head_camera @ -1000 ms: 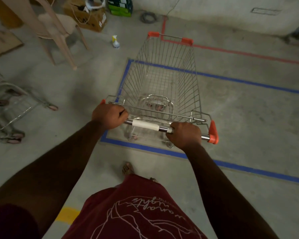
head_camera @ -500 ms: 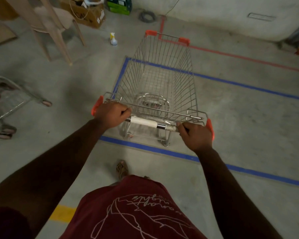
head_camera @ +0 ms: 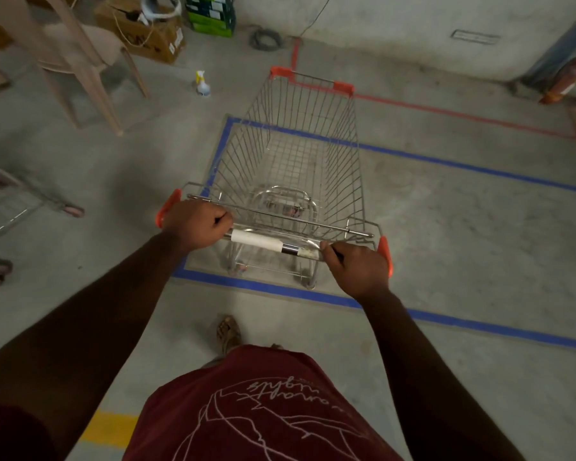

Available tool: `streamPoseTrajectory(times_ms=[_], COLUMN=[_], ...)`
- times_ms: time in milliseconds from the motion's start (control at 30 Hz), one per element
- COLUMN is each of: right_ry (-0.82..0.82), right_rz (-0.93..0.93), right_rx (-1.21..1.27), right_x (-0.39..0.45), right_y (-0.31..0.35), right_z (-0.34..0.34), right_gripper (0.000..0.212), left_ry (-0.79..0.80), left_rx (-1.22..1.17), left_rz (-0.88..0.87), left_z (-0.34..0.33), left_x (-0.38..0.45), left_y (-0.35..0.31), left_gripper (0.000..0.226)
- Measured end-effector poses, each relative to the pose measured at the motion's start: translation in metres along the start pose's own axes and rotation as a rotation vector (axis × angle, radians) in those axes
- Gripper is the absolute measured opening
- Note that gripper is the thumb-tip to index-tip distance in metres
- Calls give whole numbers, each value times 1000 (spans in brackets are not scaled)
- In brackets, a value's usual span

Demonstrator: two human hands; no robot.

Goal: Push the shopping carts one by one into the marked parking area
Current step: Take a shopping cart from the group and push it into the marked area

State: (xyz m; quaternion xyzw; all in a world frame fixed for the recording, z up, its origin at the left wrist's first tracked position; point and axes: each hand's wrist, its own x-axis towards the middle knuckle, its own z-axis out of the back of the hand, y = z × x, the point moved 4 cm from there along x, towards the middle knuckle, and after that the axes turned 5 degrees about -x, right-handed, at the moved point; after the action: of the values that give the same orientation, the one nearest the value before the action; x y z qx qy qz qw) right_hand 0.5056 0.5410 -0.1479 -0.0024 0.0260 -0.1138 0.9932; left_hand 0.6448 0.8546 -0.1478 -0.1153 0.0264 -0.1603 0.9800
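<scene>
While both hands [head_camera: 198, 224] [head_camera: 358, 269] grip handle, cart [head_camera: 296, 168] sits inside blue tape [head_camera: 270, 287] (open floor right).

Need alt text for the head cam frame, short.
Both hands, left hand and right hand, grip the handle of an empty wire shopping cart standing inside a blue taped rectangle on a concrete floor. A plastic chair, boxes and another cart sit at left.

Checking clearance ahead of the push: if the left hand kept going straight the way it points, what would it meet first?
The left hand would likely meet the thin rod just beyond the cart's handle, then the wire basket; depth is unclear.
</scene>
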Motion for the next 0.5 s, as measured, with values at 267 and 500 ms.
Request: streamPoseTrajectory(times_ms=[267,500], right_ry=[-172,-201], right_rz=[12,-14], right_rx=[-15,-66], right_x=[5,13], right_y=[-21,-35], right_z=[7,3], right_gripper=[60,61], left_ry=[0,-25], left_rx=[-18,24], left_rz=[68,101], left_z=[-10,-8], left_x=[-21,-46], left_y=[-23,-46], left_gripper=[44,46])
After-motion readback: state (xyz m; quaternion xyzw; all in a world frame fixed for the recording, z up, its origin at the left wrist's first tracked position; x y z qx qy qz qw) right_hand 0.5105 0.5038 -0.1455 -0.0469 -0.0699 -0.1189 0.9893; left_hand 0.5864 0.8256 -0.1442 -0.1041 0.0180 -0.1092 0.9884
